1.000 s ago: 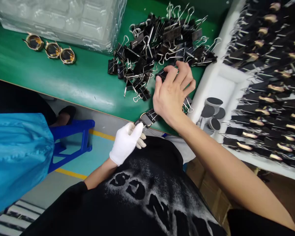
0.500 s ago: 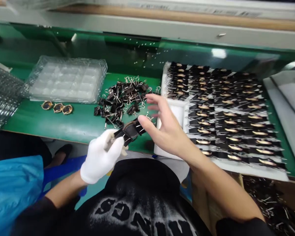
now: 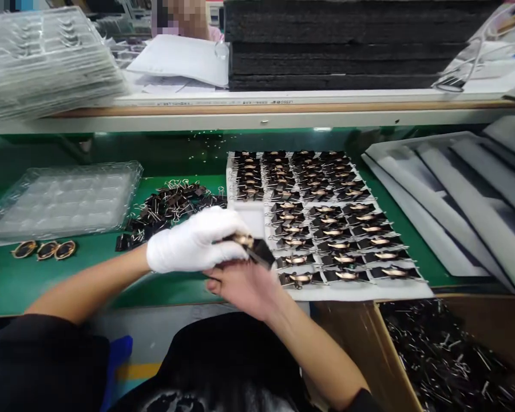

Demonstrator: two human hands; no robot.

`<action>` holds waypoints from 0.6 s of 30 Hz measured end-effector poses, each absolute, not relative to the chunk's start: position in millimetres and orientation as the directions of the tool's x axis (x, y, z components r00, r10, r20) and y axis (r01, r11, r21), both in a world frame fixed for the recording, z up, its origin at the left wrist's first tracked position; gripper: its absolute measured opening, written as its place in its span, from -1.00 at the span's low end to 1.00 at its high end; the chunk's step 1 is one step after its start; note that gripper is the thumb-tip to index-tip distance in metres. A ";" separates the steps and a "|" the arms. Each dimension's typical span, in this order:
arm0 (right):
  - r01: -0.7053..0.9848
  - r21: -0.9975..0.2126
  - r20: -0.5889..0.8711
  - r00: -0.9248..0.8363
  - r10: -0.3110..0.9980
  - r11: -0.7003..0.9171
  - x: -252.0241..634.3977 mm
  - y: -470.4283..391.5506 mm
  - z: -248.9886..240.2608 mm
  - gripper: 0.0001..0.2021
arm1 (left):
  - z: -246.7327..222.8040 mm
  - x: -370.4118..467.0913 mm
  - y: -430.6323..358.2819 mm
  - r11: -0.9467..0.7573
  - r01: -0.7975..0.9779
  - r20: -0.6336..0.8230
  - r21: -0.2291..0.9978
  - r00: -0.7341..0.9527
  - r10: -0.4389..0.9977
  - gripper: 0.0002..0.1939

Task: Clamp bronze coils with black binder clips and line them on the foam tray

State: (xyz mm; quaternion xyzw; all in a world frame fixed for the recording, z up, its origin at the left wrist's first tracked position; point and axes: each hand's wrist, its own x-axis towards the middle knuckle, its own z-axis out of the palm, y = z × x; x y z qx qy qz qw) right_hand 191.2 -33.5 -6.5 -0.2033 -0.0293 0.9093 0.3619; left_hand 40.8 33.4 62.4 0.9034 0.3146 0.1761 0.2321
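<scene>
The clipped watch case (image 3: 242,240) is pinched by the left hand (image 3: 197,243), long side sloping down rightward, next to the right hand (image 3: 252,286), whose grip can't be told.

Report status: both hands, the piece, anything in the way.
Left hand grips black-and-gold piece. Right hand just below, blurred, grip unclear. Clips piled beyond; nothing visibly blocking.

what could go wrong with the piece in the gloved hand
The gloved left hand holds the piece right by the bare right hand, so fabric might slip or a bare finger could get pinched. Both hands are close to the tray, so a bump might disturb its clipped rows.
</scene>
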 end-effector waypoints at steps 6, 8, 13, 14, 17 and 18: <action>-0.596 -0.427 -0.207 -0.667 0.715 -0.680 207.4 -55.9 -31.9 -0.63 | 30.3 69.7 97.6 -0.610 0.774 0.087 -0.171 0.629 0.773 -0.64; -0.575 -0.492 -0.166 -0.675 0.719 -0.653 209.4 -62.1 -37.3 -0.65 | 16.4 76.0 112.3 -0.607 0.761 0.025 -0.230 0.628 0.778 -0.62; -0.533 -0.621 -0.149 -0.640 0.754 -0.575 209.2 -67.5 -45.5 -0.66 | 0.7 86.0 119.0 -0.616 0.762 0.036 -0.201 0.634 0.773 -0.58; -0.523 -0.640 -0.139 -0.642 0.754 -0.563 208.8 -67.5 -46.8 -0.66 | 0.2 87.5 118.5 -0.620 0.764 0.032 -0.178 0.634 0.772 -0.58; -0.504 -0.702 -0.082 -0.645 0.760 -0.503 208.1 -67.4 -51.0 -0.67 | -1.4 89.1 118.6 -0.640 0.752 0.024 -0.157 0.651 0.759 -0.61; -0.496 -0.724 -0.062 -0.646 0.761 -0.479 208.0 -67.3 -52.4 -0.67 | -2.6 88.3 119.5 -0.651 0.742 0.032 -0.159 0.663 0.748 -0.62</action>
